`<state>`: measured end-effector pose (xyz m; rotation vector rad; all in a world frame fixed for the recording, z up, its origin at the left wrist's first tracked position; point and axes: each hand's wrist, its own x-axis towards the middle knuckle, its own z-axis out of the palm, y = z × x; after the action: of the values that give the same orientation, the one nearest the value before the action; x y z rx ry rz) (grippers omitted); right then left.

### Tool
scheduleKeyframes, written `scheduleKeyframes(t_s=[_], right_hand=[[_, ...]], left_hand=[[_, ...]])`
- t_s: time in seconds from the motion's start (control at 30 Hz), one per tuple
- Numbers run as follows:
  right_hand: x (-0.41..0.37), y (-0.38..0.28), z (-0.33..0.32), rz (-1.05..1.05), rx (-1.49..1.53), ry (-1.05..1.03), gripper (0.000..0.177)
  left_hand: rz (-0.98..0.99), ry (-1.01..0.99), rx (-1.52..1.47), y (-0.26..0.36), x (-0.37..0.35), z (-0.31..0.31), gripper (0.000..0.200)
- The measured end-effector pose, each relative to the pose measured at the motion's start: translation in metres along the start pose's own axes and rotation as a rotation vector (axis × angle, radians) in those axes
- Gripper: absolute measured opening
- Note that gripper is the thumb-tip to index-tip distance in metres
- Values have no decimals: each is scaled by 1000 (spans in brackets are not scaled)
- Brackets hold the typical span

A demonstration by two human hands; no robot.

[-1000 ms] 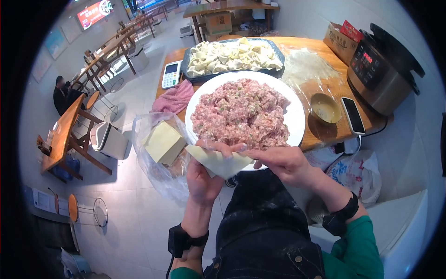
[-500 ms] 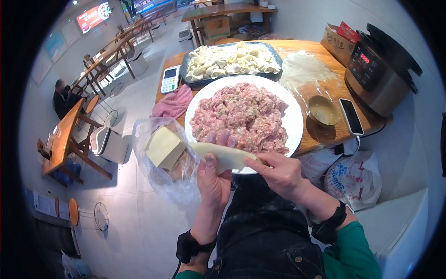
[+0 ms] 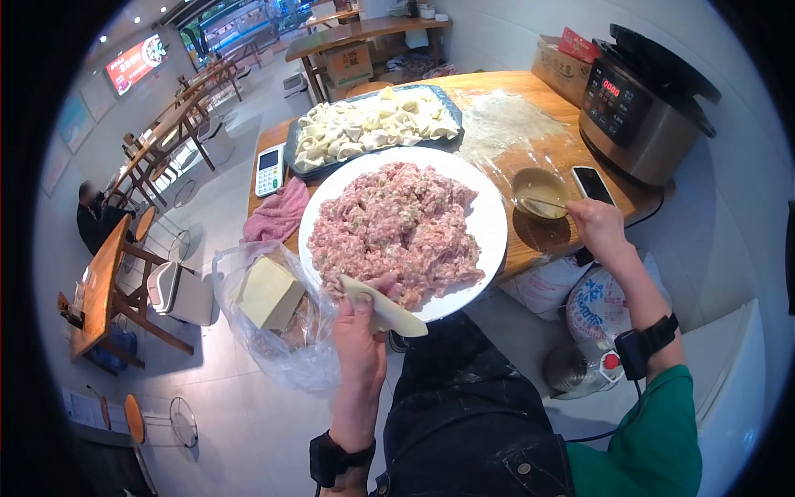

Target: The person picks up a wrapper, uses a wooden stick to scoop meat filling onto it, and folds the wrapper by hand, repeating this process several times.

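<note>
My left hand [image 3: 356, 335] pinches a folded pale wonton wrapper [image 3: 391, 313] at the front edge of a white plate [image 3: 495, 240]. A big mound of pink minced meat [image 3: 397, 228] with green bits fills the plate. My right hand [image 3: 600, 228] is closed on a thin stick-like utensil [image 3: 546, 203], its tip down in a small bowl [image 3: 523, 176] of pale liquid. Left of the plate, a stack of square wrappers [image 3: 269, 294] lies in a clear plastic bag [image 3: 286, 352]. Behind the plate, folded wontons [image 3: 377, 123] are heaped on a dark tray [image 3: 451, 106].
A pink cloth [image 3: 277, 214] and a card terminal [image 3: 269, 171] lie at the table's left. On the right are a phone [image 3: 593, 185], an electric cooker [image 3: 642, 112] and a floury patch [image 3: 513, 124]. Sacks [image 3: 609, 302] stand below. A person [image 3: 95, 219] sits far left.
My right hand has left the wrapper and moved right to the bowl with the utensil. My left hand keeps the wrapper, now tilted down to the right. The view has shifted.
</note>
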<state>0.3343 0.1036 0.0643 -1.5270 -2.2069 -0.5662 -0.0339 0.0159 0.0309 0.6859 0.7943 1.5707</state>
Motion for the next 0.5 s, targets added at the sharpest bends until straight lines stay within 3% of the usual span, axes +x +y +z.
scheduleKeyframes(t_s=[0.07, 0.13, 0.17, 0.23, 0.4, 0.5], right_hand=[[-1, 4, 9, 10, -29, -70, 8], [9, -18, -5, 162, 188, 70, 10], [12, -36, -17, 320, 430, -7, 14], [5, -79, -25, 360, 970, -100, 15], [-11, -156, -28, 181, 1215, -361, 16], [-11, -159, -11, 431, 1302, -386, 14]], left_hand=[[-11, -65, 55, -3, -7, 3, 30], [-72, -102, 193, 1, -12, 9, 32], [-71, -115, 243, -1, -12, 8, 34], [-86, -121, 261, -2, -11, 8, 34], [-107, -190, 455, -5, -14, 8, 35], [-66, -171, 369, -6, -17, 3, 38]])
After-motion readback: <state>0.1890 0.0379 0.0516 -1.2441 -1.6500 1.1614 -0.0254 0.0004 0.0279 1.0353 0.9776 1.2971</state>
